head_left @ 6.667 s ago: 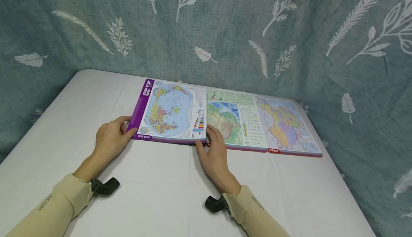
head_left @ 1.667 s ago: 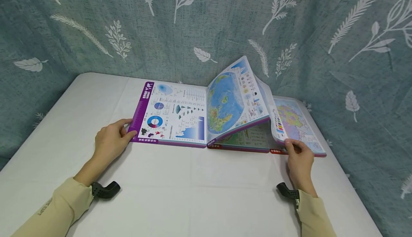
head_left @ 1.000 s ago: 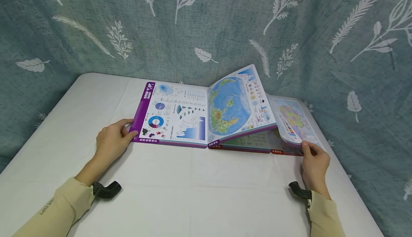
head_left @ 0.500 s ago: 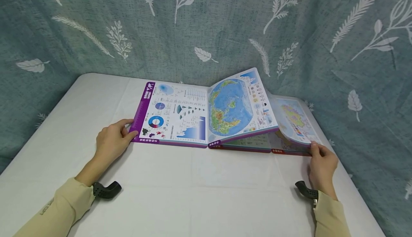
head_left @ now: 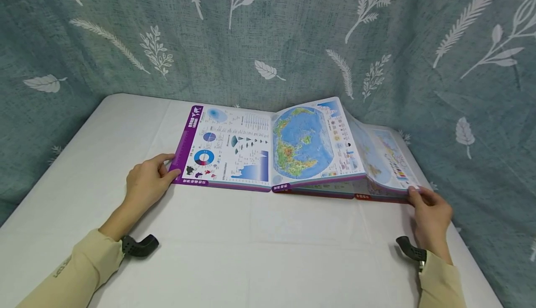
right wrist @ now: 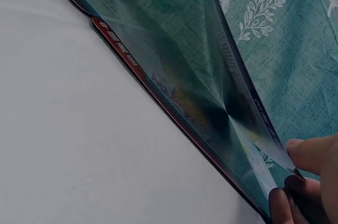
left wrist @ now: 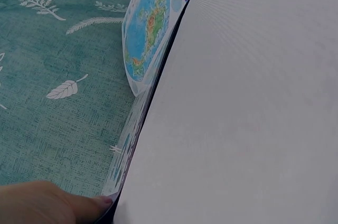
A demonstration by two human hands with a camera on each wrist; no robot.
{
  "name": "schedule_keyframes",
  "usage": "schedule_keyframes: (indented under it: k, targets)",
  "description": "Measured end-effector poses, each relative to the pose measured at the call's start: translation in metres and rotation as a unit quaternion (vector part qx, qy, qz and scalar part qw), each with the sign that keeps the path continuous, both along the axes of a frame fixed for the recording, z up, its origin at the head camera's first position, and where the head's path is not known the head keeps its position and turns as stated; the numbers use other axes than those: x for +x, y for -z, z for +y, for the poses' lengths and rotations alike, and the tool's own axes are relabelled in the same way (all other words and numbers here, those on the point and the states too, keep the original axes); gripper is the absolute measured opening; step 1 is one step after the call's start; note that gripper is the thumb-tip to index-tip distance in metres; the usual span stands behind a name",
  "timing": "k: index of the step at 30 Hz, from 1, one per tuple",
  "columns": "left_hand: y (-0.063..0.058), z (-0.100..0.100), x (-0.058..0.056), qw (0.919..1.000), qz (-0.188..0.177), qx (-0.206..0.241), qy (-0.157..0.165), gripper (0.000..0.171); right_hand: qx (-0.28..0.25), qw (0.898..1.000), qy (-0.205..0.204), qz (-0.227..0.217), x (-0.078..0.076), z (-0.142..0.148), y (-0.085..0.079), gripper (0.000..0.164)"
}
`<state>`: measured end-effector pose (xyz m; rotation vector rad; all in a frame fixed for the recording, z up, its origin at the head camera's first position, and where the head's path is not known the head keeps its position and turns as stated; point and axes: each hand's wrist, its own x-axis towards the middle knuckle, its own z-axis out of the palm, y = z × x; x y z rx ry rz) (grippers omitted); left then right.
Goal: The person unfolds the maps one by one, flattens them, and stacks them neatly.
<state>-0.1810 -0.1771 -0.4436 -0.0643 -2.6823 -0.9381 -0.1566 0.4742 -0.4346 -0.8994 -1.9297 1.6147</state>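
Observation:
A fold-out map with stiff glossy panels lies across the table. Its left panel [head_left: 228, 147], edged in purple and printed with charts, is flat. My left hand [head_left: 148, 177] pinches that panel's lower left corner, thumb on top, as the left wrist view also shows. The middle panel [head_left: 307, 140], with a blue world map, tilts up at its right side. Beyond it a right panel [head_left: 387, 159] slopes down, and my right hand [head_left: 431, 212] pinches its near right corner. Under the raised panels, a lower layer with a red label [right wrist: 119, 44] lies on the cloth.
A white cloth covers the table [head_left: 259, 252]. Behind and beside it hangs a green curtain [head_left: 234, 52] with white leaf prints. Both wrists wear black curved camera mounts, at the left [head_left: 140, 246] and at the right [head_left: 410, 248].
From one stacked world-map panel, the map has been unfolded rightward. My right hand moved right with the outer panel's corner, and the raised panels sank lower. My left hand stays at the purple edge.

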Motion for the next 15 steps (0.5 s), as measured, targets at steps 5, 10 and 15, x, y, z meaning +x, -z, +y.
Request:
schedule_keyframes:
  k: [5, 10, 15]
  targets:
    - [0.000, -0.001, 0.000, 1.0000, -0.001, 0.003, 0.003, 0.045, 0.072, 0.997, 0.013, -0.037, 0.002, 0.010, 0.003, 0.047]
    - [0.000, 0.000, 0.000, 1.0000, -0.004, 0.004, 0.003, 0.046, 0.188, 0.976, 0.025, -0.111, 0.004, 0.017, 0.006, 0.048]
    - [-0.001, 0.000, 0.001, 1.0000, -0.004, 0.001, 0.001, 0.046, 0.259, 0.955, 0.036, -0.136, 0.005, 0.022, 0.009, 0.043]
